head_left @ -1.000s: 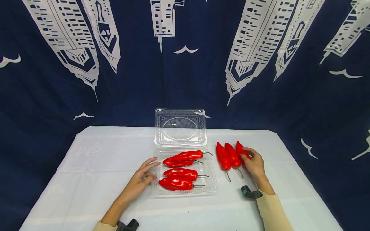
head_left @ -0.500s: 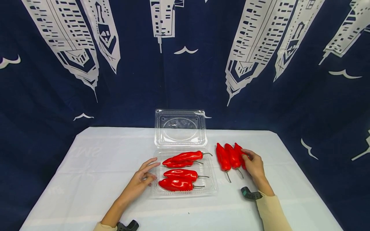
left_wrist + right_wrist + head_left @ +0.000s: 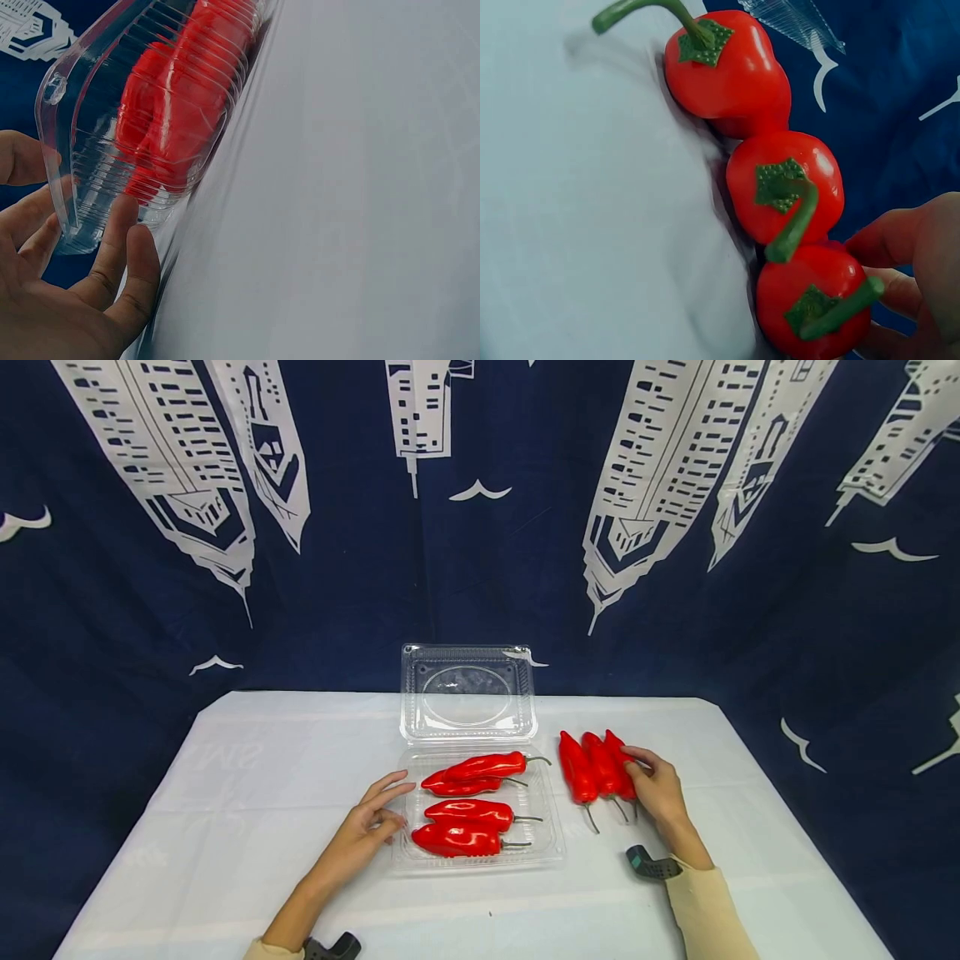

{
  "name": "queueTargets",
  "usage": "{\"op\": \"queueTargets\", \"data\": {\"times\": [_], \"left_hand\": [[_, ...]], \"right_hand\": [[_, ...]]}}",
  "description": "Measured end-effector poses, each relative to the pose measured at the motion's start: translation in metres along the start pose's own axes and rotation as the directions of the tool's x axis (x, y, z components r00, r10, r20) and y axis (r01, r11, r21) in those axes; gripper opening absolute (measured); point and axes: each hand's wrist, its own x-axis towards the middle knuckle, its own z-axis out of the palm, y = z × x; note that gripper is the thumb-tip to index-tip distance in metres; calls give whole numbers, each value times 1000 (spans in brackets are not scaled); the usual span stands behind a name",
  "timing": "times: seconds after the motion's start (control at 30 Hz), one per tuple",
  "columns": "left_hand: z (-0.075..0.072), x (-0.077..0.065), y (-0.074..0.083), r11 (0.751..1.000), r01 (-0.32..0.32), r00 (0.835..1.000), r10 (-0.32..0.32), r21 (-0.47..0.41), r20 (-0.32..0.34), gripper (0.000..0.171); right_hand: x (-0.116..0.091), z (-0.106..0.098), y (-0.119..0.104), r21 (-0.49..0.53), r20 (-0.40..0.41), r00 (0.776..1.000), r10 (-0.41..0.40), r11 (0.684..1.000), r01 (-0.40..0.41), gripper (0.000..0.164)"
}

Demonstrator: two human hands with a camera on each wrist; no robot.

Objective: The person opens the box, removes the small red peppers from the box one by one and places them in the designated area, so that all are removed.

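Observation:
An open clear plastic clamshell container (image 3: pixel 553 852) holds several red peppers (image 3: pixel 468 814) lying sideways, stems pointing right. Beside its left edge is my left hand (image 3: pixel 363 831), fingers spread and relaxed; the left wrist view shows fingertips touching the container's rim and wall. To the right of the container, three red peppers lie in a row on the table: a left pepper (image 3: pixel 578 768), a middle pepper (image 3: pixel 602 766) and a right pepper (image 3: pixel 617 748). My right hand (image 3: pixel 660 785) grips the right pepper from its right side, partly covering it. Its green stem shows in the right wrist view.
The container's raised transparent lid (image 3: pixel 468 693) stands at the back edge of the white-covered table (image 3: pixel 262 827). Behind it hangs a dark blue curtain (image 3: pixel 487 577) with white building prints. Both wrists wear black straps.
My right hand has shifted the right pepper leftward, close against the middle one, and its stem has come into sight. My left hand and the container have stayed in place.

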Motion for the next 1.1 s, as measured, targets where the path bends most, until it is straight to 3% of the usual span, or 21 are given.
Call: {"op": "queueTargets", "data": {"times": [0.53,1.1], "left_hand": [[0,0,0,1000,11,1000,-11,-2,-2,49],[1,1,1,1000,31,999,-31,1,-5,50]], "right_hand": [[-1,-3,-3,-13,1,1000,25,1000,-25,41],[-6,-8,-19,-46,-25,1000,-1,999,0,43]]}}
